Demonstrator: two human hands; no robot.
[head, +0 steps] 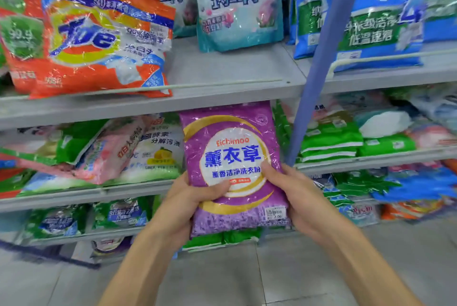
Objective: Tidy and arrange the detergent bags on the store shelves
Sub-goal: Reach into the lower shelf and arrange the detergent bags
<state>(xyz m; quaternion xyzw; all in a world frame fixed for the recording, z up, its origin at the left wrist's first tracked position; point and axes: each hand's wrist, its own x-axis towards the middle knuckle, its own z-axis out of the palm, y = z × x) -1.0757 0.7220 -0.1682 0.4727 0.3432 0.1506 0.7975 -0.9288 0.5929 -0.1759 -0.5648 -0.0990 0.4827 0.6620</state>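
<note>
Both hands, left hand (195,196) and right hand (294,192), grip the purple detergent bag (232,157) by its lower sides; it seems soft, probably slippery.

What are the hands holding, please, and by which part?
The purple bag, held by its lower half: the left hand grips its left edge, the right hand its right edge.
</note>
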